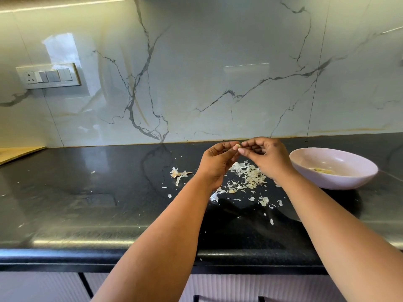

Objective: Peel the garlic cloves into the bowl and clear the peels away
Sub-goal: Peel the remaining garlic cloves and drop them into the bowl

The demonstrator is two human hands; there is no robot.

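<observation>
Glossy white marble-look backsplash veined in dark grey, split by thin vertical panel joints; bright warm strip of light along its top left edge; pale reflection of a window-like patch on the upper left. White switch plate mounted low on the left part of the wall, one socket beside several rocker switches. Polished black stone surface below, speckled, with a rounded front edge catching a long highlight; backsplash veins mirrored faintly in it. Light wooden board or top meeting the wall at far left. Pale ribbed cabinet fronts beneath, divided by dark gaps.
</observation>
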